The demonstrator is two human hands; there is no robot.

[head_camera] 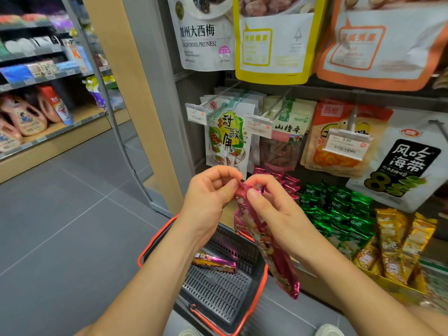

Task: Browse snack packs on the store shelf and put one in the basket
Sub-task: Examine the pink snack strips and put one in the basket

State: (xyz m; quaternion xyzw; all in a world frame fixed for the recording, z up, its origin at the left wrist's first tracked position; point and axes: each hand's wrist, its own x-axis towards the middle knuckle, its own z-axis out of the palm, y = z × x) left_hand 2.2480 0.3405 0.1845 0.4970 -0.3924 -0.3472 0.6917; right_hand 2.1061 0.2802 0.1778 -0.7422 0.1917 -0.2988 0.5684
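Shelving point(191, 93) hangs packs point(225, 141) face-out for browsing; the basket point(218, 294) sits on the floor right beneath — an easy drop. Left hand point(208, 190) and right hand point(274, 204) pinch the magenta snack pack point(278, 263) by its top edge, so it dangles over the basket.

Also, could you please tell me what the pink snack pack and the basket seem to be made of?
The pink snack pack: probably glossy metallised plastic film; it glints and crinkles. The basket: seemingly rigid moulded plastic, matte dark grey, slotted floor, red rim.
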